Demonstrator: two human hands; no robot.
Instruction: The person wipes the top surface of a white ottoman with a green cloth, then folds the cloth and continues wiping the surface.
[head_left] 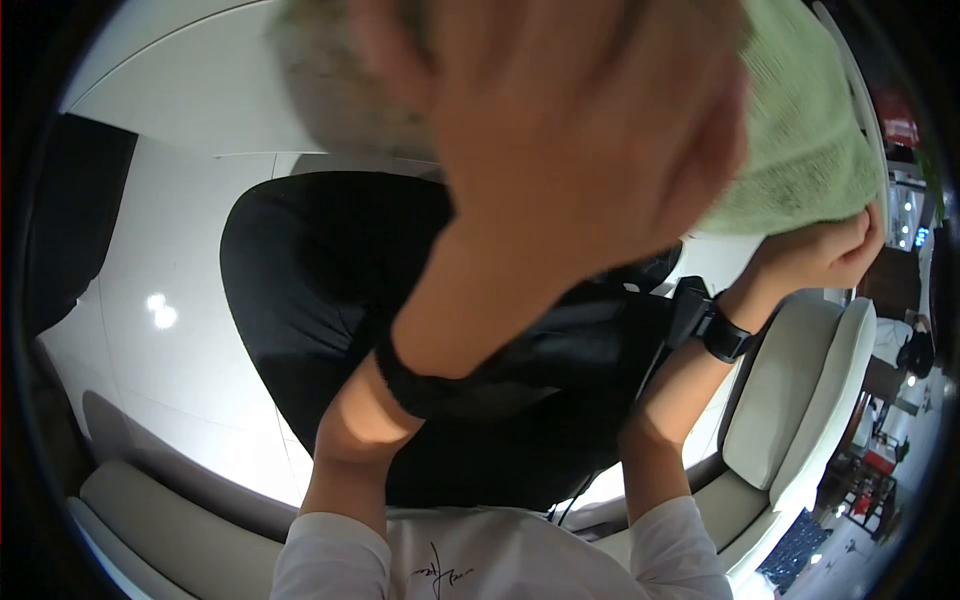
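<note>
My left hand [590, 130] looms large and blurred at the top, close to the camera, with a black band [400, 385] on its wrist. Its fingers run past the top edge and are smeared, so their grip does not show. Beside it is a blurred grey-brown thing [340, 90] whose kind I cannot make out. A light green towel [800, 130] lies at the upper right, partly behind the left hand. At the towel's lower right corner my right hand [830, 245] is closed, its fingers curled on the cloth. That wrist wears a black watch [724, 335].
A white table [200, 90] spans the top. My legs in black trousers [300, 290] are below it. Light padded seats [785, 400] stand at the right and lower left. Glossy white floor tiles [170, 250] show at left.
</note>
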